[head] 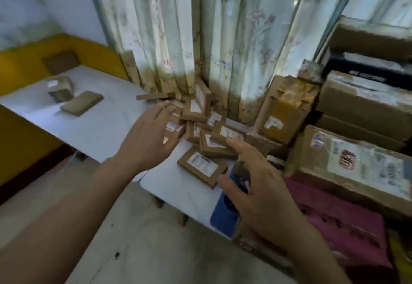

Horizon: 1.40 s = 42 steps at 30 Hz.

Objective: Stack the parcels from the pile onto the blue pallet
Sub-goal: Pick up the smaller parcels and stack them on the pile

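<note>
Both hands reach forward with fingers spread and grasp nothing. The left hand (151, 134) hovers at the centre of the frame, its grip released, fingertips just at the left edge of the pile of parcels (200, 125); whether they touch a parcel cannot be told through the blur. The right hand (260, 185) sits lower and to the right, its grip likewise released, index finger stretched toward a parcel in the pile and thumb near the flat parcel (201, 166) that lies closest to the viewer, label up. The pile is a jumble of small brown cardboard parcels with white labels, some flat, some tilted on edge, heaped on the white worktop (107, 125) against the foot of the flowered curtain (200, 34) in the middle of the frame. A blue surface (225, 214), partly hidden under the right hand, shows at the lower centre right beside a pink sheet (341, 221); whether it is the pallet cannot be told. In the upper left, well apart from the pile, a flat brown parcel (81, 103) lies on the worktop beside a wrapped bundle (61, 87). Larger cardboard boxes (356, 132) are stacked along the right edge of the frame.
</note>
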Tool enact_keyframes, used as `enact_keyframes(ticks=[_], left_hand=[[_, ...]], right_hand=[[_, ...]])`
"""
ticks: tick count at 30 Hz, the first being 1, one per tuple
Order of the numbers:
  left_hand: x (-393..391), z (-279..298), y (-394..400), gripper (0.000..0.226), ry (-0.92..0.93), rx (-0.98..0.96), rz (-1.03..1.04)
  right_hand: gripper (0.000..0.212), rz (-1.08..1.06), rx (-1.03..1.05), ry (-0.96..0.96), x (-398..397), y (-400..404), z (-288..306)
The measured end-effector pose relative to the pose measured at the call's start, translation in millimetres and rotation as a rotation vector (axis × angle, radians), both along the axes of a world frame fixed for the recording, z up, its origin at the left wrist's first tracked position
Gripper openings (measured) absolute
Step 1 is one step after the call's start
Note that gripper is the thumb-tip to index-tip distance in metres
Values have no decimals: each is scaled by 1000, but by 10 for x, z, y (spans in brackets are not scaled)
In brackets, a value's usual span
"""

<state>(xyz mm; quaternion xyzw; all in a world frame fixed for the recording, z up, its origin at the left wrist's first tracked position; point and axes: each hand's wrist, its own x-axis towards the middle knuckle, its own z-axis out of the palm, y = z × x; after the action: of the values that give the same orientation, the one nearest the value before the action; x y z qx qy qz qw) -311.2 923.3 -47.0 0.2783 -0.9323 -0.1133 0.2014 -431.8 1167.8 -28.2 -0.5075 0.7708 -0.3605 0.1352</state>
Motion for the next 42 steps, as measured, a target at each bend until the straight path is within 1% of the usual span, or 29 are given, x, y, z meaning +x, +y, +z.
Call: enact_keyframes(ticks=[5,11,15,18,21,23,26,28,29,31,34,36,39,42], left_hand=[[80,-490,-492,59,-19,97,42],[-281,-866,-1078,59,-60,181,-2],[-471,-1061,-1443,58,-69,292,27],[-646,-1290,-1708,57,-111,357,23],[-925,-1515,-1917,56,-192,436,-37],[-1138,-1655,-2045,56,-250,481,-103],[-1404,-1891,-2269,59,-328,549,-185],[-1520,-2048,-2444,61,-399,581,-246],[-1553,-2112,-2521,62,-430,598,-280],[-1575,-2188,-2660,62,-471,626,-337],[-1631,-2249,-2845,58,-500,640,-402],[-1660,-2277,-2972,56,-496,667,-430],[-1692,-2323,-3111,51,-438,774,-368],[-1736,-2365,-3103,41,-379,882,-309]], right_hand=[[65,-68,48,-62,25,-685,-418],[65,-252,12,-156,-191,-1333,-863],[59,-365,30,-287,-408,-1732,-1155],[56,-434,71,-377,-616,-2034,-1446],[44,-584,152,-583,-791,-2295,-1704],[36,-708,163,-757,-881,-2484,-1927],[32,-910,116,-1055,-1008,-2834,-2217],[17,-1059,42,-1287,-1070,-3050,-2376],[9,-1119,5,-1353,-1075,-3139,-2432],[6,-1214,-59,-1365,-1073,-3307,-2575],[16,-1356,-131,-1339,-1052,-3462,-2748],[15,-1417,-166,-1343,-1023,-3512,-2791],[17,-1449,-277,-1374,-916,-3499,-2657],[24,-1454,-376,-1299,-688,-3337,-2492]])
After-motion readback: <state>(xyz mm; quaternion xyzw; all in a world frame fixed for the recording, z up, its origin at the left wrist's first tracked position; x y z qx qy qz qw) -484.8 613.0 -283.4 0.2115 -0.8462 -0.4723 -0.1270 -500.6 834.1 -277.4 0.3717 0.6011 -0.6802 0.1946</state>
